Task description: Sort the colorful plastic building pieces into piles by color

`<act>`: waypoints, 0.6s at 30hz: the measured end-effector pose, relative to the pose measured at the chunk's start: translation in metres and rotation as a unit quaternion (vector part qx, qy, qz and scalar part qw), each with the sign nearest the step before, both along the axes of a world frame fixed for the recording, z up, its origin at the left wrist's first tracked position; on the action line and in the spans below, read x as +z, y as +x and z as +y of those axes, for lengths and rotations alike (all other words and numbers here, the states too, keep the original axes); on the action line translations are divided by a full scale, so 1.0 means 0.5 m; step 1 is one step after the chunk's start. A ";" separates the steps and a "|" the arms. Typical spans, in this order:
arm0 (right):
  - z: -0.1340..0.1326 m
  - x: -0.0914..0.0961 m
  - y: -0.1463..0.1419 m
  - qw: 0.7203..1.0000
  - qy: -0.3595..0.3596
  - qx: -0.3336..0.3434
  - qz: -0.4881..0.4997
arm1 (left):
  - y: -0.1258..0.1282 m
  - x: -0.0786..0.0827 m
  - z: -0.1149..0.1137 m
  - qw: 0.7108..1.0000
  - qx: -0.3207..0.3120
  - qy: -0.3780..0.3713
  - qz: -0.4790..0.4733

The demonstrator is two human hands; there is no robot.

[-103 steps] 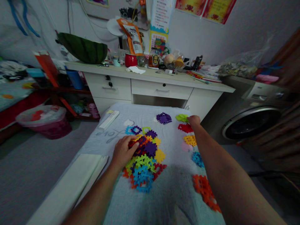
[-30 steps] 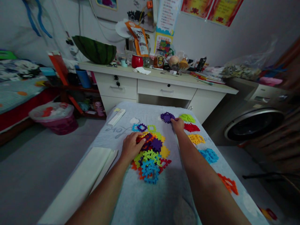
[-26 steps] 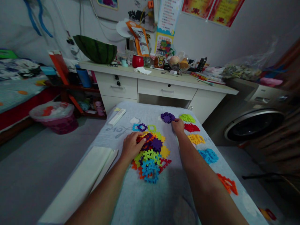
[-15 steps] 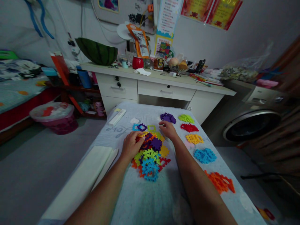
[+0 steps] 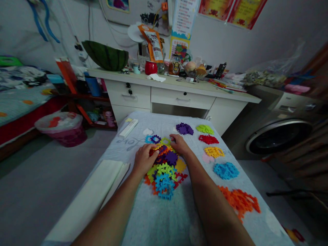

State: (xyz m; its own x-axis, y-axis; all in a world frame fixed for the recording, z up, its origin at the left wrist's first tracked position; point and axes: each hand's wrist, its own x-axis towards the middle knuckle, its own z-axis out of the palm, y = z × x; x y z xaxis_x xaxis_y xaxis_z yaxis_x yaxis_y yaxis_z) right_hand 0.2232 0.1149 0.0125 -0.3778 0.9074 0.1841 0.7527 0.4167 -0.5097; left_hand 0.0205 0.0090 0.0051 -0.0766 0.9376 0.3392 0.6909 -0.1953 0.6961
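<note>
A mixed heap of interlocking plastic toy pieces in several colours lies in the middle of the cloth-covered table. My left hand rests on the heap's left side, thumb and fingers apart around red and orange pieces. At the heap's upper right, my right hand has its fingers spread beside a lime-green square frame piece, partly covering the pieces there. Single-colour piles line the right side: purple, lime green, red, yellow, blue and orange.
A folded white cloth lies along the table's left edge, and a white box sits at the far left corner. Beyond stands a white desk with clutter. A washing machine is to the right, a pink bin to the left.
My right hand has moved left and slightly nearer, from beside the purple pile to the upper right of the mixed heap. My left hand has stayed almost still.
</note>
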 end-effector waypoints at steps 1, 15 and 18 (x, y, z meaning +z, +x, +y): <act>0.000 0.000 0.002 1.000 -0.002 -0.006 0.006 | 0.000 0.000 0.000 1.000 0.000 -0.001 0.000; -0.009 0.008 -0.044 0.992 -0.019 -0.124 0.010 | 0.000 0.005 -0.001 1.000 0.002 -0.012 0.011; -0.002 0.007 -0.034 0.987 -0.027 -0.097 0.127 | 0.000 0.003 0.000 1.000 0.003 -0.007 0.008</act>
